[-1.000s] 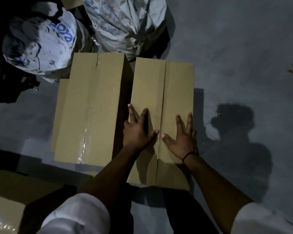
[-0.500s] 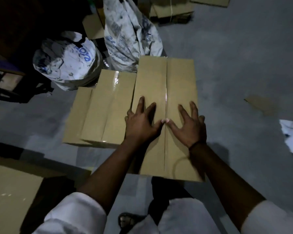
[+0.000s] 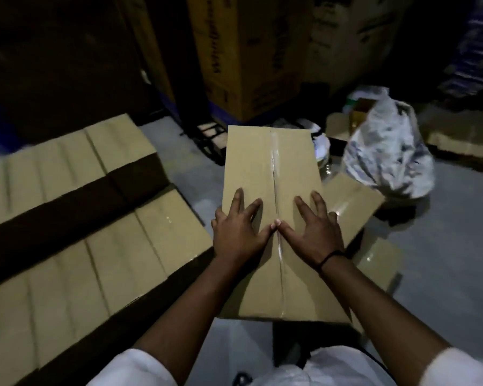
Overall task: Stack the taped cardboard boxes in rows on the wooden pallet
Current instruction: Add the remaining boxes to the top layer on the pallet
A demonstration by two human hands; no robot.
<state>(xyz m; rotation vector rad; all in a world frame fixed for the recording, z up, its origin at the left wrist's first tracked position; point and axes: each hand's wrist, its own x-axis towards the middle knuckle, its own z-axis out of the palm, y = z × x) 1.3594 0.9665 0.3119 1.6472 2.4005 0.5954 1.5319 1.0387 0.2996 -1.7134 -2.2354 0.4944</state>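
A brown taped cardboard box (image 3: 251, 162) fills the middle of the view, with a clear tape seam running down its top. My left hand (image 3: 239, 232) and my right hand (image 3: 313, 232) press flat on that top, fingers spread, thumbs touching at the seam. The box sits higher than the two loose boxes (image 3: 352, 207) partly hidden behind its right side. To the left stand two rows of stacked boxes (image 3: 95, 274), the farther row (image 3: 67, 162) higher. No wooden pallet shows beneath them.
A crumpled white sack (image 3: 388, 157) lies at the right on the grey floor (image 3: 444, 246). Tall printed cartons (image 3: 248, 51) and a dark metal frame (image 3: 207, 135) stand behind. A strip of bare floor (image 3: 190, 174) separates the rows from my box.
The view has swung left and up, and the rows of boxes have come into sight. The box under my hands has risen and moved away from its neighbour. My thumbs have come together on the seam.
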